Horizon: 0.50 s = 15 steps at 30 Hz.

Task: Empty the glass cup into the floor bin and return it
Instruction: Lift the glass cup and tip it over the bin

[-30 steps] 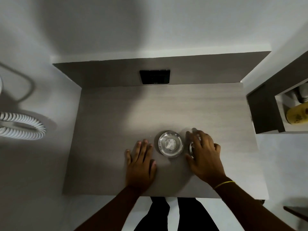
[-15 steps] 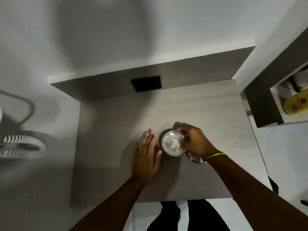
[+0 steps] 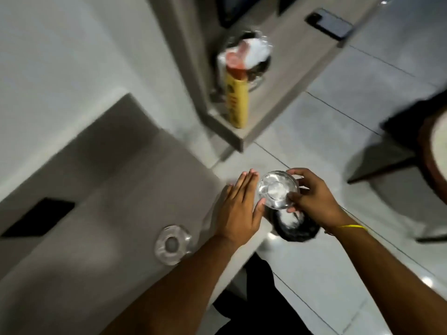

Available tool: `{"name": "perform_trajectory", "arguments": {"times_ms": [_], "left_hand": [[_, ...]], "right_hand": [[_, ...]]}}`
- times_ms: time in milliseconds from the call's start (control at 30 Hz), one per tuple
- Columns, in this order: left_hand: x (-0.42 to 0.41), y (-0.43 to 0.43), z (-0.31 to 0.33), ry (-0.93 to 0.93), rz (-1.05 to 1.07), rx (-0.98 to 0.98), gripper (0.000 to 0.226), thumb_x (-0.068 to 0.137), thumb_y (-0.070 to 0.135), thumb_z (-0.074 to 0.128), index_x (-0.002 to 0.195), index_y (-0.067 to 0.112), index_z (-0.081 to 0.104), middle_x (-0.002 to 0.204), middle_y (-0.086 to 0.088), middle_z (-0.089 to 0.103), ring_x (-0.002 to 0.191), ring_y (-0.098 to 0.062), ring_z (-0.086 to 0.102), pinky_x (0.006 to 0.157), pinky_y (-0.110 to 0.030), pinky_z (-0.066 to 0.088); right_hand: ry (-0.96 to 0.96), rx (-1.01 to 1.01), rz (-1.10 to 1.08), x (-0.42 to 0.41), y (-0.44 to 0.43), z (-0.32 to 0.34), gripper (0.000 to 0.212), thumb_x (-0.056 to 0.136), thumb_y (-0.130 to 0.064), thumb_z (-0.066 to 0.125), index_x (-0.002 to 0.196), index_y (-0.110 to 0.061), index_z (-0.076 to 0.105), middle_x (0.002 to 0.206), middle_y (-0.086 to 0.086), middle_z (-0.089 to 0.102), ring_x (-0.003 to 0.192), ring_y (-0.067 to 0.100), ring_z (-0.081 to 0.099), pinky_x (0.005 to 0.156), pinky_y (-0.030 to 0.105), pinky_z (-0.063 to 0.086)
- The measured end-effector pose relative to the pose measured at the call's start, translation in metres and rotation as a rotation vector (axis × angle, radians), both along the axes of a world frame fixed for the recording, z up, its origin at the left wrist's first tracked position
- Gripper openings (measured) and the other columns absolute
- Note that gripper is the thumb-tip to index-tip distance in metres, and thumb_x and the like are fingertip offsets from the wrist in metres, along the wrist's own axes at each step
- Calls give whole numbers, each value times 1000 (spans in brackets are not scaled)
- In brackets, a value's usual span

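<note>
Glass cup (image 3: 278, 192), clear, round, w/ a white crumpled wad inside, is upright in the right hand (image 3: 312, 201), fingers clamped round its rim and side. It hangs off the grey wood-grain desk (image 3: 108, 213), just above the dark round floor bin (image 3: 296, 226), which already shows smth white. Left hand (image 3: 238, 211) flat, fingers together and straight, thumb near the cup. Clear glass lid (image 3: 172, 245) lies on the desk. Step: carry-over prob done; next needs tipping the cup mouth-down over the bin, firm grip.
</note>
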State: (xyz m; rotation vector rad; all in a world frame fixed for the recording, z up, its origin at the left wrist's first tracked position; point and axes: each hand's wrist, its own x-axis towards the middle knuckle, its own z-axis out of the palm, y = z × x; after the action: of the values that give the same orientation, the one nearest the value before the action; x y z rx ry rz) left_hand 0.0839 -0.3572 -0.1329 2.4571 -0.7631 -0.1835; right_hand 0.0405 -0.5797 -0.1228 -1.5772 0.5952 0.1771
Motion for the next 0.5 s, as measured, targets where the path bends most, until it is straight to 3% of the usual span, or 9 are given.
{"name": "perform_trajectory", "arguments": {"times_ms": [100,167,233,300,400,500], "left_hand": [[-30,-90,-28,126,-96,-104,62,110,35,44,166,13,29,175,-6,32,163,-20,25,128,-50,33],[-50,-129,-50,191,-127,-114,61,111,31,47,167,14,28,177,-4,29,164,-18,21,129,-49,30],[-71,-152,-80,235,-162,-84,61,111,28,49,167,15,28,177,-4,27,165,-19,18,130,-50,28],[-88,-159,-117,254,-200,-23,62,109,27,51,167,14,30,178,-5,26,165,-21,17,130,-54,26],[-105,-155,-171,268,-226,66,65,108,26,54,167,15,28,178,-5,23,166,-22,15,131,-58,23],[-115,-144,-224,302,-180,164,67,108,22,52,169,18,24,180,-3,18,166,-21,11,131,-58,20]], "right_hand": [[33,-90,-150,-46,-56,-37,67,80,23,62,118,-32,67,101,11,71,84,20,71,60,32,63],[75,-157,-211,-69,-82,-66,73,77,19,67,120,-40,63,100,-2,69,89,28,74,67,42,65],[106,-244,-260,-90,-101,-100,78,76,8,71,128,-48,56,97,-2,66,86,34,74,70,53,67],[90,-407,-257,-107,-110,-139,86,75,-8,68,138,-59,40,90,-1,65,76,29,72,69,54,66],[52,-663,-105,-115,-116,-200,93,82,-22,64,159,-49,20,101,2,66,78,31,66,74,44,60],[18,-940,205,-113,-119,-264,95,89,-14,66,165,-41,14,124,14,57,82,45,67,64,42,55]]}}
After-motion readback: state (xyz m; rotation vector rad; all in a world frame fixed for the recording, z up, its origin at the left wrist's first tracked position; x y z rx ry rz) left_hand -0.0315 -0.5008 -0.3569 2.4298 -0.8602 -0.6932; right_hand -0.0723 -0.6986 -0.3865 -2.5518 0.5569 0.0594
